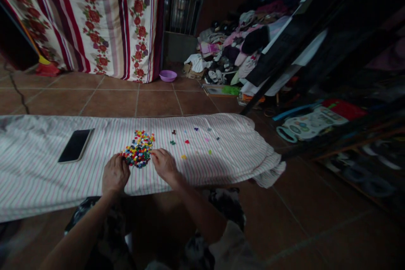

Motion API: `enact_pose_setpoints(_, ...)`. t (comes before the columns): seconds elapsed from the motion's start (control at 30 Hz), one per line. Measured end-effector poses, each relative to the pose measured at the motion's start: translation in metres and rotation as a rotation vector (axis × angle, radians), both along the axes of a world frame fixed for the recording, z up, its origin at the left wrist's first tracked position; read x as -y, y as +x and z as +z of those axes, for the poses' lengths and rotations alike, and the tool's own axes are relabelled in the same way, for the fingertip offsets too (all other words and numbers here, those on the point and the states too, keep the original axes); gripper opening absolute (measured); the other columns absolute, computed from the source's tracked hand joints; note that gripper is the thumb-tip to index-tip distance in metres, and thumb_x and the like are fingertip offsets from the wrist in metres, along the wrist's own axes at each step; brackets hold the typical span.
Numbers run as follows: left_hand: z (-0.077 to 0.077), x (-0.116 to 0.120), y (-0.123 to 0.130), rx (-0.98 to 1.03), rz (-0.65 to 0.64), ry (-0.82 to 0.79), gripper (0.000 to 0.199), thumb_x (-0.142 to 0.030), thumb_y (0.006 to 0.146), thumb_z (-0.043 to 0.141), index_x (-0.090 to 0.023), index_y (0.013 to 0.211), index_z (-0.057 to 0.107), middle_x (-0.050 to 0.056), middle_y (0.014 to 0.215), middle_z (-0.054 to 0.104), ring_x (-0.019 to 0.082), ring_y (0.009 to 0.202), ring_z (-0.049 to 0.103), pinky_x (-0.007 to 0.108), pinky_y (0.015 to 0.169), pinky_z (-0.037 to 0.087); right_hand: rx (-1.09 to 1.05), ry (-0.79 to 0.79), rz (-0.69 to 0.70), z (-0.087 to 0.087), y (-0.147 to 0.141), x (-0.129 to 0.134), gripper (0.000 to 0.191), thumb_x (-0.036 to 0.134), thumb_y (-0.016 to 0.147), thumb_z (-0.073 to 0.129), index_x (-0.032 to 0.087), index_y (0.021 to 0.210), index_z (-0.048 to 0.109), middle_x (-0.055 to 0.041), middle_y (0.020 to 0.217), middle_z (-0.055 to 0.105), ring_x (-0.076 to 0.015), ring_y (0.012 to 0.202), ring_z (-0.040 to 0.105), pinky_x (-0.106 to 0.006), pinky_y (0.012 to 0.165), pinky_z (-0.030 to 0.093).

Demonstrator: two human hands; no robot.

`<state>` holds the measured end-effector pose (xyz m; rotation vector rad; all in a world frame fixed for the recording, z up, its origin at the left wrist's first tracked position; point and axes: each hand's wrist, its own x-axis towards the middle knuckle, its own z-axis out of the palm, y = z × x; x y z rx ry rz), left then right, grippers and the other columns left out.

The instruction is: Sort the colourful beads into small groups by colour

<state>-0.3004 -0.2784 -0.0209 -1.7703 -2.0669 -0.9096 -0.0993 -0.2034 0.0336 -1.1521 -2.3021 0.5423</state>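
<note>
A heap of small multicoloured pieces [139,148] lies on a striped cloth [110,135] spread over a low surface. At the heap's lower left edge is my left hand [116,172], its fingers drawn together; what they hold, if anything, is too small to name. My right hand [163,164] is at the heap's right edge, thumb and fingertips pinched, with a speck of orange-red at the tips. To the right, little groups sorted by colour are spread out, among them red pieces [187,141], green pieces [172,142] and yellow pieces [184,157].
A phone [76,146] lies on the cloth to the left. Beyond, on the tiled floor, are a purple basin [168,76], a clothes pile [234,46] and a red dustpan [47,68]. A floral curtain [110,17] hangs behind. A toy panel [316,122] is at right.
</note>
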Motion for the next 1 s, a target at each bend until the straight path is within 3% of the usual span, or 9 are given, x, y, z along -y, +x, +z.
enact_pose_setpoints(0.37, 0.004, 0.002, 0.002, 0.004, 0.007, -0.019, 0.027, -0.026, 0.084, 0.037, -0.016, 0.105, 0.051, 0.016, 0.106, 0.059, 0.029, 0.106, 0.054, 0.048, 0.093, 0.044, -0.176, 0.049, -0.361, -0.016, 0.127, -0.039, 0.031, 0.026, 0.088, 0.039, 0.017, 0.1, 0.066, -0.0099, 0.099, 0.068, -0.0194, 0.092, 0.063, -0.032, 0.085, 0.048)
enact_pose_setpoints(0.67, 0.002, 0.002, 0.001, 0.055, -0.025, -0.025, 0.026, -0.027, 0.081, 0.039, -0.019, 0.103, 0.051, 0.015, 0.106, 0.059, 0.029, 0.108, 0.053, 0.05, 0.094, 0.042, -0.24, 0.047, -0.706, -0.021, 0.233, -0.069, 0.037, 0.032, 0.08, 0.038, 0.017, 0.094, 0.068, -0.0115, 0.098, 0.07, -0.0217, 0.094, 0.063, -0.035, 0.089, 0.047)
enact_pose_setpoints(0.83, 0.002, 0.002, 0.001, 0.033, -0.001, -0.019, 0.027, -0.027, 0.082, 0.039, -0.017, 0.105, 0.05, 0.015, 0.107, 0.059, 0.028, 0.106, 0.054, 0.048, 0.093, 0.043, -0.166, -0.029, -0.806, -0.027, 0.272, -0.082, 0.036, 0.031, 0.075, 0.041, 0.017, 0.092, 0.07, -0.0094, 0.097, 0.07, -0.0222, 0.093, 0.062, -0.035, 0.09, 0.046)
enact_pose_setpoints(1.0, 0.001, 0.002, -0.002, -0.039, -0.028, -0.033, 0.027, -0.026, 0.084, 0.04, -0.016, 0.107, 0.05, 0.015, 0.106, 0.06, 0.028, 0.107, 0.055, 0.047, 0.093, 0.044, -0.089, -0.08, -0.832, -0.033, 0.29, -0.092, 0.036, 0.03, 0.076, 0.042, 0.016, 0.093, 0.07, -0.0082, 0.096, 0.07, -0.0214, 0.092, 0.061, -0.033, 0.088, 0.045)
